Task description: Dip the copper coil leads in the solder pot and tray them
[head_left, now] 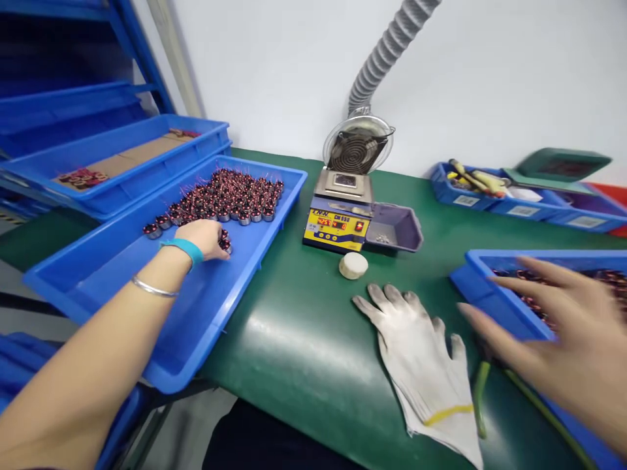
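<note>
Bending over the long blue tray (147, 356), the left hand (202, 236) has its fingers drawn in around a small coil (225, 241), which is partly hidden by the fingertips. It sits just in front of a dense cluster of wire coils (235, 192), packed in rows toward the far end of that tray, thin reddish wires sticking up from them. The left wrist carries a teal band (192, 249) and a silver bracelet (154, 287). The right hand (558, 320) is wide open and free (blurred, with its fingers spread), and hangs over the near edge of another blue tray (490, 294) that holds more coils. Between the two trays, on the green surface (294, 346), a pair of white gloves (426, 365) lies one on the other, with green-handled pliers (481, 398) just beside the cuffs, partly covered by the right hand. Farther back stands a yellow-fronted machine (336, 225) with red lit digits, a round fan (355, 153) behind its top and a grey hose (392, 49) rising from there. A purple dish (411, 228) sits beside the machine, and a round white block (353, 266) rests in front.
</note>
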Demonstrator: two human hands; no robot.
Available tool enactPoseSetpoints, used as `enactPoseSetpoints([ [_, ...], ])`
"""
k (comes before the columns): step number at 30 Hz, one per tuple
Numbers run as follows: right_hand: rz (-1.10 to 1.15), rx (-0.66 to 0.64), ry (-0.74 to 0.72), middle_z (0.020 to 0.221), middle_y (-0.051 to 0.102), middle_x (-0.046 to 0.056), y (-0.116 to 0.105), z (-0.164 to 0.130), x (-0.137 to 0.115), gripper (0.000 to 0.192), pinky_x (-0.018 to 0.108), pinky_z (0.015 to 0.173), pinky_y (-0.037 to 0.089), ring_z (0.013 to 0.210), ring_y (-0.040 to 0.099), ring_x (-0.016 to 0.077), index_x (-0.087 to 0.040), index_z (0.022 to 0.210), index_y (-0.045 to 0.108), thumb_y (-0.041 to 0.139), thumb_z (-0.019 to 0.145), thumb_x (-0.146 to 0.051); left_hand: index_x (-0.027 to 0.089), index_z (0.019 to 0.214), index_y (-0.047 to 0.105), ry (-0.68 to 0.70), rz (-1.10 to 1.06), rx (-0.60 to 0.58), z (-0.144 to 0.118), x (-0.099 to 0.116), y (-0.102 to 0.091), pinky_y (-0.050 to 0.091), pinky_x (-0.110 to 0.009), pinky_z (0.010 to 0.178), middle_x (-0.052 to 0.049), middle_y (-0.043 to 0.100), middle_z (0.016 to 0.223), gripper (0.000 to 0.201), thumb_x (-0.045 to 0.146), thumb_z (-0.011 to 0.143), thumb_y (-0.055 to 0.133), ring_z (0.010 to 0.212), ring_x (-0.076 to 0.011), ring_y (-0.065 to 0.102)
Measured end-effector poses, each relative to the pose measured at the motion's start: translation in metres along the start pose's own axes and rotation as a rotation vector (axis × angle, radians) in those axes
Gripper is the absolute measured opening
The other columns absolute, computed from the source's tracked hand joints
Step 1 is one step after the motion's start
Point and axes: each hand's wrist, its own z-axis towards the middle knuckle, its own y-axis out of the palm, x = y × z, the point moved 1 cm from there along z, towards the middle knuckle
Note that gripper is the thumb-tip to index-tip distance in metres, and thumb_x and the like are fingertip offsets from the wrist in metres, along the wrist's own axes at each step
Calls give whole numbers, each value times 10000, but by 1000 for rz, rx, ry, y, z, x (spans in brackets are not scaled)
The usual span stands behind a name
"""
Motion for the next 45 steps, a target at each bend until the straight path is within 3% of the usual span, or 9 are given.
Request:
enactPoseSetpoints([
  [6,247,-70,-193,1280,454,129,50,27,-75,303,533,947,418,1170,479,316,-264,1049,519,597,772,-360,237,695,629,36,-92,55,2,3,11,410,-287,661,-55,680,808,224,411,555,645,790,-249,611],
  [12,578,-114,-230,1265,469,157,80,36,-119,285,443,928,464,1154,496,251,-186,1032,526,619,770,-248,198,577,550,-18,-160,84,2,0,7,408,-286,569,-44,638,637,237,386,522,684,646,-218,585],
  [16,731,-55,-211,1211,509,143,93,45,-134,340,381,913,487,1098,534,210,-181,1067,510,639,758,-242,169,703,553,-42,-677,143,-18,25,-16,380,-243,488,-47,651,662,353,442,539,706,536,-139,532],
  [19,788,37,-121,1202,509,140,103,53,-138,476,334,828,530,1000,577,185,-175,1139,476,677,726,-298,148,790,577,126,-1167,92,-41,72,-24,356,-205,450,-43,667,681,376,429,575,701,486,-93,502],
  [24,933,-6,110,907,608,63,115,55,-125,267,307,722,540,793,611,155,-173,913,553,677,709,-292,138,585,501,193,-1303,84,-59,128,-7,362,-182,461,13,558,498,384,414,528,762,475,-72,483],
  [30,1701,-362,424,825,630,-5,125,48,-105,388,264,728,541,727,633,109,-185,893,575,784,588,-301,124,841,631,250,-1468,-195,-54,126,4,210,-158,364,56,499,470,423,439,584,749,375,-23,320],
  [36,1872,-518,493,839,649,-9,124,45,-106,411,264,726,556,720,623,93,-179,936,625,806,569,-223,115,626,629,245,-1590,-236,-57,126,7,199,-157,348,24,531,476,313,398,591,758,362,-12,326],
  [40,1874,-629,454,843,657,-4,120,40,-111,377,247,758,539,751,624,86,-168,939,646,789,592,-198,129,507,560,247,-1593,-106,-57,124,3,241,-152,352,49,459,401,303,336,623,749,346,-17,350],
  [45,1852,-719,451,828,665,0,117,37,-115,394,223,760,513,742,631,82,-157,930,643,800,570,-196,147,516,531,131,-1816,410,-47,112,-12,303,-167,368,61,477,440,291,303,600,761,359,-28,386],
])
